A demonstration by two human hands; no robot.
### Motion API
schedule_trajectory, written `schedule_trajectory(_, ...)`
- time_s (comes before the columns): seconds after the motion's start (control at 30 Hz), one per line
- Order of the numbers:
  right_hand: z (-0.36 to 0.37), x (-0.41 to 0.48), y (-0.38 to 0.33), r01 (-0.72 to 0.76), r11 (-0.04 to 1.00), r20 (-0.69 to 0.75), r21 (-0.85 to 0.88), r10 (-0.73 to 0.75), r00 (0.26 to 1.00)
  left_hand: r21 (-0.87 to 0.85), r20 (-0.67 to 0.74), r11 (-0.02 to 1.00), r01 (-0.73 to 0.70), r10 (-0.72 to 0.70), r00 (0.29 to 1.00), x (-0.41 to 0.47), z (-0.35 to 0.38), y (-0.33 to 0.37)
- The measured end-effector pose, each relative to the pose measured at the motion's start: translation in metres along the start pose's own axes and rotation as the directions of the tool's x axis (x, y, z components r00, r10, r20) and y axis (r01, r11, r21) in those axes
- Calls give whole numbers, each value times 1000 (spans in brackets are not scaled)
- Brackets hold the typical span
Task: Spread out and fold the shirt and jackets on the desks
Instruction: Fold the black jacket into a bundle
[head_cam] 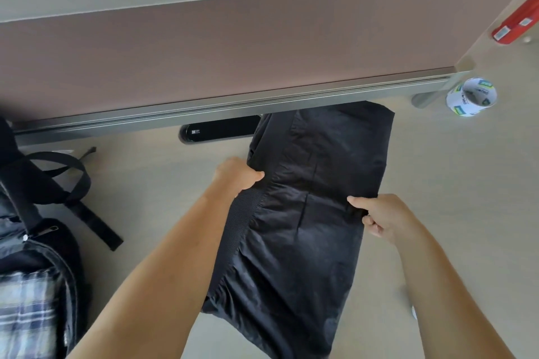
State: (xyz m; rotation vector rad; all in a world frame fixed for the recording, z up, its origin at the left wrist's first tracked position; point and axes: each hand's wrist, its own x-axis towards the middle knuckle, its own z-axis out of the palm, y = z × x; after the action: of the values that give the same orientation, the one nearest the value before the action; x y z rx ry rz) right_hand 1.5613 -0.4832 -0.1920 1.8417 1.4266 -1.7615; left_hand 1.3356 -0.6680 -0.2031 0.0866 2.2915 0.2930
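A black jacket (309, 213) lies on the light wooden desk (452, 183) as a long narrow folded strip running from near me toward the partition. Its ribbed hem runs along the left edge. My left hand (237, 175) grips that left edge about halfway up the strip. My right hand (379, 217) pinches the right edge at about the same height. A plaid shirt (26, 312) lies bunched at the lower left, partly under a black backpack.
A black backpack (38, 236) with loose straps sits on the desk's left side. A brown partition panel (233, 52) closes off the far edge. A tape roll (471, 96) stands at the right. A black flat device (218, 132) lies under the partition rail.
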Motion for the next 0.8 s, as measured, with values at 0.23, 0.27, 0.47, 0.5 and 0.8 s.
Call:
schedule_trajectory(0.23, 5, -10, 0, 63, 559, -169, -827, -354, 920, 187, -47, 982, -19, 29, 998, -12, -7, 9)
schedule_trajectory(0.27, 6, -16, -1, 40, 490, -186, -871, -404, 896, -8, 17, 1000, -1, 1, 1000, -10, -7, 10)
schedule_trajectory(0.47, 19, -27, -10, -86, 994, 56, -67, 90, 994, -679, 351, 666, 309, -75, 933, -24, -5, 9)
schedule_trajectory(0.5, 20, -23, -11, -141, 978, 89, 154, 129, 988, -720, 338, 626, 299, -61, 939, -25, -2, 10)
schedule_trajectory(0.8, 31, -15, -2, -248, 807, 182, 537, 176, 967, -640, 176, 744, 190, -98, 979, -23, 28, 10)
